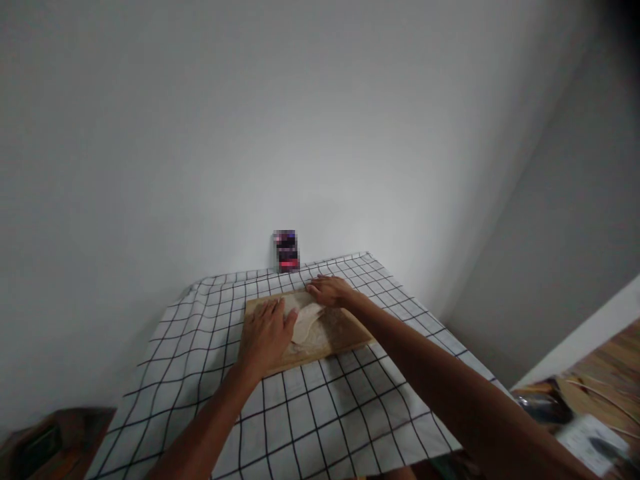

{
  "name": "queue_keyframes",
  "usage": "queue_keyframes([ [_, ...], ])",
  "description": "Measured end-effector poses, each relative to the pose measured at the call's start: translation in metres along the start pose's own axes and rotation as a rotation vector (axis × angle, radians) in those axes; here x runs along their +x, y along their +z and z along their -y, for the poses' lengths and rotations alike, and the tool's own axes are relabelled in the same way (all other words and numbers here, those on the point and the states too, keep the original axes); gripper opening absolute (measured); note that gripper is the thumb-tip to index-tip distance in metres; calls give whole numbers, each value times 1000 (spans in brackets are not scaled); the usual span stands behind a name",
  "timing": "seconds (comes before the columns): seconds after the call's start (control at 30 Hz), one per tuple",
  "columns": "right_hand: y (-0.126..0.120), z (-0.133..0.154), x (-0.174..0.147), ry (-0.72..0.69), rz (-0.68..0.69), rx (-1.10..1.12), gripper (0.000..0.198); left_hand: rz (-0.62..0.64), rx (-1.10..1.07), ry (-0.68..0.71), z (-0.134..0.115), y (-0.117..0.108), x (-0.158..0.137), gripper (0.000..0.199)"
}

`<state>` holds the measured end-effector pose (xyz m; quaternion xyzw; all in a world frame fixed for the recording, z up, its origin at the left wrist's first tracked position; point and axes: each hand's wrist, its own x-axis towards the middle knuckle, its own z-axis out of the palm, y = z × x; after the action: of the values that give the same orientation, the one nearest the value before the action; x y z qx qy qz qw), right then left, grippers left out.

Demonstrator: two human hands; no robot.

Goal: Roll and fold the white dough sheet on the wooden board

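Note:
A wooden board, dusted with what looks like flour, lies on the cloth-covered table. On it is a flattened, pale piece of dough. My left hand rests open on the left part of the board, fingers stretched forward, thumb beside the dough's left edge. At the far side, my right hand reaches across with its fingers extended to the left, over the dough's far edge. Whether its fingertips press on dough or board cannot be made out. Both hands hide parts of the board and dough.
A white tablecloth with dark grid lines covers the table. A pixelated, upright phone-like object leans on the wall behind it. Low at right are a cable and a white box-like item; a dark-brown object sits lower left.

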<state>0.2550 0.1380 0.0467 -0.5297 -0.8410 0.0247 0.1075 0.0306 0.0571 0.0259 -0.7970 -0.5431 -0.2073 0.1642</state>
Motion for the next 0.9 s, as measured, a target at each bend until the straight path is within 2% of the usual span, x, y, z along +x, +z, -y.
queue_keyframes([
  [0.23,1,0,9,21,17,35,50,59,-78,-54,8,5,13,50],
  [0.47,0,6,-14,76,-42,38,47,27,-53,-3,2,-3,10,50],
  [0.73,10,9,-46,47,-155,-42,48,68,58,11,-13,-7,-5,61],
  [0.9,8,9,-43,58,-112,-38,49,115,59,-3,-13,-9,-3,61],
])
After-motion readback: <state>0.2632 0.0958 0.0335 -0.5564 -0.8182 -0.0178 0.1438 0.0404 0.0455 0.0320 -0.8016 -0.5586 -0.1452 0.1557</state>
